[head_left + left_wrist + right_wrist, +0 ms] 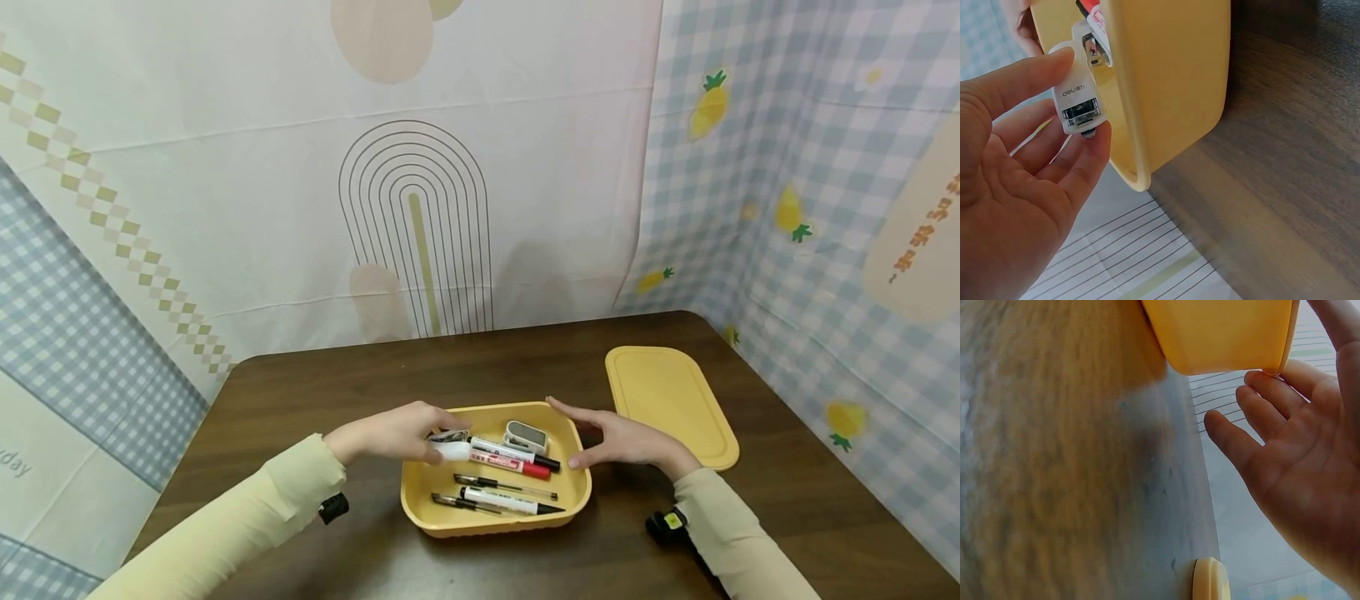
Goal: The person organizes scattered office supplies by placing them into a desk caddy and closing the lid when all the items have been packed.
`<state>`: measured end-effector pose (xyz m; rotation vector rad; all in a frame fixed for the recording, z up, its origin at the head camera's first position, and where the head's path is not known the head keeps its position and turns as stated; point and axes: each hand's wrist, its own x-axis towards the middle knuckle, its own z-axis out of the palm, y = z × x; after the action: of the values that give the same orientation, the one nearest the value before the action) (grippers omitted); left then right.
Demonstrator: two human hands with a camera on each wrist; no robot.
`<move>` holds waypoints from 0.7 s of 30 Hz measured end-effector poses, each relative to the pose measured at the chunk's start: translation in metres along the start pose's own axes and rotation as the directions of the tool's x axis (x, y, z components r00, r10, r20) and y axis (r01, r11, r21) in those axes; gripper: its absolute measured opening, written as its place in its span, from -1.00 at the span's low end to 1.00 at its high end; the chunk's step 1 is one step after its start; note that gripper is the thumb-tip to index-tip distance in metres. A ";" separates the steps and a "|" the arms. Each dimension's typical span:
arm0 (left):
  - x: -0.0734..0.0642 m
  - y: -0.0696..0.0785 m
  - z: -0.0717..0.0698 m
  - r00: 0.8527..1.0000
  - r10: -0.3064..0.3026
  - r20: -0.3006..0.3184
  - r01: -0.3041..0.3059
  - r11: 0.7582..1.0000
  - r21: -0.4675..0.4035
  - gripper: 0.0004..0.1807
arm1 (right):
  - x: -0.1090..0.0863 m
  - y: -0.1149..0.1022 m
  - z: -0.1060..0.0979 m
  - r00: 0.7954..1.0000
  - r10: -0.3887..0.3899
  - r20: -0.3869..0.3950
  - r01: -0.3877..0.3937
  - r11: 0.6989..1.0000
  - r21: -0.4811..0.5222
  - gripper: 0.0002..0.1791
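Note:
My left hand (397, 429) pinches a small white stapler (1075, 90) between thumb and fingers, over the left side of a yellow plastic box (491, 527). In the box lie a white marker with a red cap (510, 460), black-capped markers (498, 500), black pens (495, 483) and a white rounded object with a grey top (527, 435). Beside the box's right rim is my right hand (626, 437), fingers extended and spread. Its fingertips touch or nearly touch the rim in the right wrist view.
A yellow lid (671, 404) lies flat on the dark wooden table (322, 379), right of the box. Patterned cloth (247, 192) hangs behind the table's far edge, with checked cloth (757, 208) on the right.

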<state>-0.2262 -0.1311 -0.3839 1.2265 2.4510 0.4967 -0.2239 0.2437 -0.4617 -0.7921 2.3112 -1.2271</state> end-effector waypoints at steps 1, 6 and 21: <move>0.000 0.000 0.001 1.000 0.005 0.000 -0.005 1.000 0.000 -0.36 | 0.000 0.000 0.000 1.000 0.000 0.000 0.000 1.000 0.002 0.01; 0.001 -0.002 0.006 1.000 0.019 0.010 -0.019 1.000 0.007 -0.37 | -0.001 -0.001 0.001 1.000 0.005 0.005 -0.005 1.000 0.002 0.01; 0.004 -0.006 0.018 0.999 0.022 0.040 -0.023 1.000 0.019 -0.39 | -0.001 -0.002 -0.001 1.000 0.006 0.005 -0.006 1.000 0.008 -0.01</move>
<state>-0.2241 -0.1282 -0.4029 1.2609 2.4166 0.4511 -0.2231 0.2442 -0.4597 -0.7846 2.3012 -1.2301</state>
